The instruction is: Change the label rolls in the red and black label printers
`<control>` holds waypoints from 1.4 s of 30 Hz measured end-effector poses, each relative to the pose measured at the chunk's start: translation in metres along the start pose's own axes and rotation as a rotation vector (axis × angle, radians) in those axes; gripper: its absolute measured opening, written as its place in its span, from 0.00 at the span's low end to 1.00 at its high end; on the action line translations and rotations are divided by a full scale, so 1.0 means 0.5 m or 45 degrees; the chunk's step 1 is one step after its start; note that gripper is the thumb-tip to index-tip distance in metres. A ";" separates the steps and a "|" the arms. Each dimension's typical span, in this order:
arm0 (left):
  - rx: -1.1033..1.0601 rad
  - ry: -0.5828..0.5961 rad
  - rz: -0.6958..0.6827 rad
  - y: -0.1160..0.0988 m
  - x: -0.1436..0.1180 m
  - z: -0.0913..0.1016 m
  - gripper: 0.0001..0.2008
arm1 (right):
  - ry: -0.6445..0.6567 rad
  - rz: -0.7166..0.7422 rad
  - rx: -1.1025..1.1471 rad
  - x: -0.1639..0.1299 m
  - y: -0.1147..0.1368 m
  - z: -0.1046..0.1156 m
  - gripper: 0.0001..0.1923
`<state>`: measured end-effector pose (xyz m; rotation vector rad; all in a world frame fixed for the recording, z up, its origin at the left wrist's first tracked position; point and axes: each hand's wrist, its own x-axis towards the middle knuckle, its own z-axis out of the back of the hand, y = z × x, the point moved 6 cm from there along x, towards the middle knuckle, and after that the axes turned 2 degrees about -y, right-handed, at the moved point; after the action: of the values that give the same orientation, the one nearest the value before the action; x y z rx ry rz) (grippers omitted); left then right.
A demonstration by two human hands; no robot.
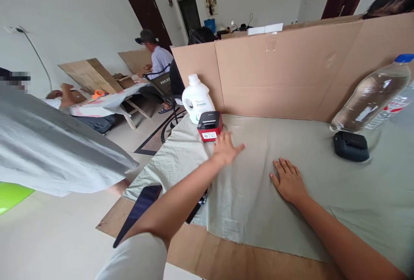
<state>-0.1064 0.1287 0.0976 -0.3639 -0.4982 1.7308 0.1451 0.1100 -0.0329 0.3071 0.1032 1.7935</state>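
Left hand open, holding nothing, fingertips just short of the red-and-black box near the table's far left corner. Right hand flat and empty on the cloth. Best to close around the box's sides squarely, keeping the cloth pinned.

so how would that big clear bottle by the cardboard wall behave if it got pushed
The clear bottle leans tilted against the cardboard wall, so a push would probably slide or topple it. Its round body would likely roll on the cloth. It looks mostly empty, so probably light.
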 end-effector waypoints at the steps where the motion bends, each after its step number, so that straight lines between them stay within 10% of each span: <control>1: 0.109 -0.138 0.178 0.021 0.047 0.031 0.44 | -0.011 0.004 -0.004 0.000 0.001 0.001 0.33; 7: 0.256 -0.187 0.662 0.109 0.220 0.070 0.60 | -0.029 -0.001 -0.014 -0.003 0.008 0.005 0.32; 15: 0.241 -0.195 0.740 0.118 0.209 0.064 0.56 | -0.036 -0.011 0.043 -0.005 0.011 0.013 0.30; 22: 0.125 -0.044 0.266 -0.020 0.065 0.039 0.49 | 0.064 -0.046 0.061 0.003 0.008 0.021 0.30; 28: -0.025 0.087 -0.217 -0.136 -0.124 -0.068 0.51 | 0.048 0.178 0.047 -0.078 0.030 0.034 0.30; 34: -0.052 -0.020 -0.240 -0.153 -0.229 -0.150 0.52 | -0.093 -0.130 0.090 -0.209 -0.032 0.022 0.39; 42: -0.260 -0.056 -0.288 -0.136 -0.284 -0.133 0.47 | -0.261 -0.185 0.962 -0.191 -0.039 0.080 0.32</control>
<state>0.0142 0.0105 0.0719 -0.3992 -0.7234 1.4755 0.1945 0.0188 -0.0138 0.9898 0.6451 1.5078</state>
